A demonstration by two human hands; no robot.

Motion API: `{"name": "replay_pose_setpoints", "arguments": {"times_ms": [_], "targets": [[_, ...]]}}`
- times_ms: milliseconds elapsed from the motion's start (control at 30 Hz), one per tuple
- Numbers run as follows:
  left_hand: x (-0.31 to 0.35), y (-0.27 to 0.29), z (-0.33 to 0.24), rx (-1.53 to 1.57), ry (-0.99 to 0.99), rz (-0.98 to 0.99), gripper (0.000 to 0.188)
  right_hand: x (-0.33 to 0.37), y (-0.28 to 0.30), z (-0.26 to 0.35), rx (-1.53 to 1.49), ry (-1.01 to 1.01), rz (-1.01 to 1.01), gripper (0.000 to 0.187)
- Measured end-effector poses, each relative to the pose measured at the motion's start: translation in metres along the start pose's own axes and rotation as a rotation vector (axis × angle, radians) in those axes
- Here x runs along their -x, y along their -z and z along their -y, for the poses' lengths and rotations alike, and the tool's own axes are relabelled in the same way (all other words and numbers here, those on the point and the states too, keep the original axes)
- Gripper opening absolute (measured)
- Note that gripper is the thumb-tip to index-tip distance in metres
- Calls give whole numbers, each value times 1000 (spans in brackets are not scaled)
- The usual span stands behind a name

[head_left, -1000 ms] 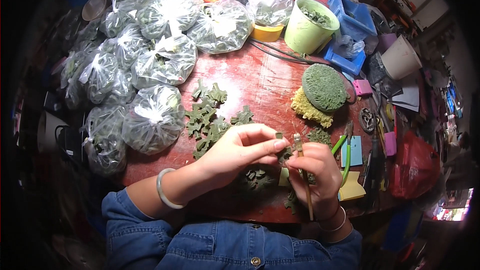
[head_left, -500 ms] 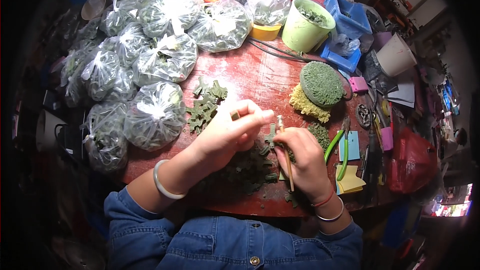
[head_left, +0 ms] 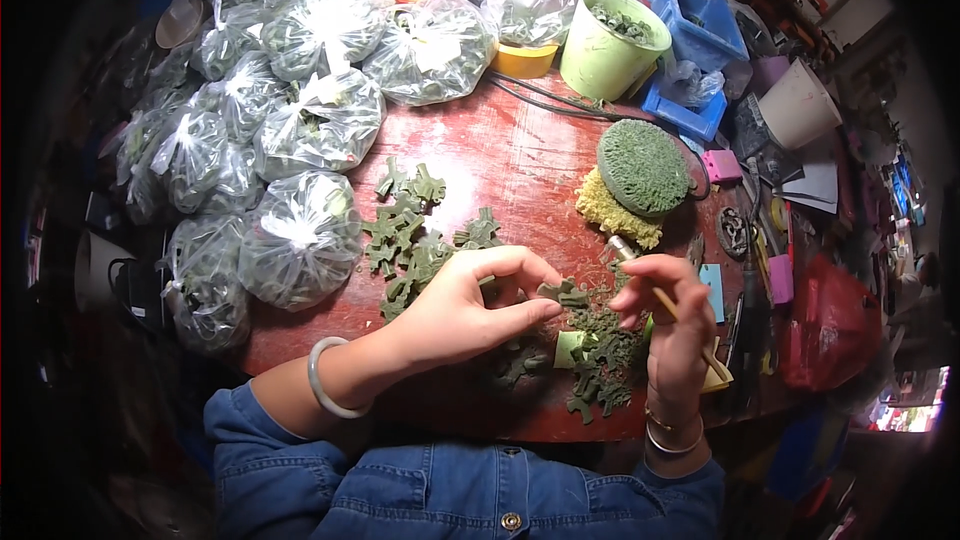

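My left hand (head_left: 470, 302) pinches a small dark green notched piece (head_left: 566, 293) between thumb and fingertips, just above the red table (head_left: 520, 145). My right hand (head_left: 672, 318) is closed round a thin wooden-handled tool (head_left: 664, 302). Its pale metal end (head_left: 621, 246) points up and away, toward the yellow sponge-like pad (head_left: 603, 205); I cannot make out its very tip. Many like green pieces (head_left: 402, 230) lie beyond my left hand. Further pieces and crumbs (head_left: 602, 365) lie between my hands, by a small light-green paper (head_left: 569, 348).
Knotted clear bags (head_left: 303, 240) of green pieces crowd the left and back. A round green pad (head_left: 643, 168) rests on the yellow one. Behind stand a light-green bucket (head_left: 612, 48) and blue trays (head_left: 697, 25). Blue paper (head_left: 711, 290) and a red bag (head_left: 828, 330) are at right.
My hands have moved apart. The right has shifted right with the tool, now tilted the other way. The green piece is now in my left fingertips. The green-handled pliers are now mostly hidden.
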State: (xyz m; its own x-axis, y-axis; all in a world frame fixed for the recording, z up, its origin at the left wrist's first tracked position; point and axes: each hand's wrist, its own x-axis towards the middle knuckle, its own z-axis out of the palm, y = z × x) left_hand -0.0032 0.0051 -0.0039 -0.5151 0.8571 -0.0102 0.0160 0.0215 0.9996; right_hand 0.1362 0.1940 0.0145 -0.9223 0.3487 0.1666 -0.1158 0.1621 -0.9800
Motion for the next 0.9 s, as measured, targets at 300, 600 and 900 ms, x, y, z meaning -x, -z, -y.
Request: {"name": "replay_pose_setpoints", "arguments": {"times_ms": [300, 600, 900], "targets": [[-1, 2, -2, 164, 61, 67, 23, -1, -4, 6, -198, -14, -63, 13], [-1, 2, 2, 236, 111, 55, 23, 1, -9, 2, 19, 108, -134, 10], [-2, 2, 7, -36, -18, 142, 19, -3, -11, 9, 259, 311, 57, 9]]}}
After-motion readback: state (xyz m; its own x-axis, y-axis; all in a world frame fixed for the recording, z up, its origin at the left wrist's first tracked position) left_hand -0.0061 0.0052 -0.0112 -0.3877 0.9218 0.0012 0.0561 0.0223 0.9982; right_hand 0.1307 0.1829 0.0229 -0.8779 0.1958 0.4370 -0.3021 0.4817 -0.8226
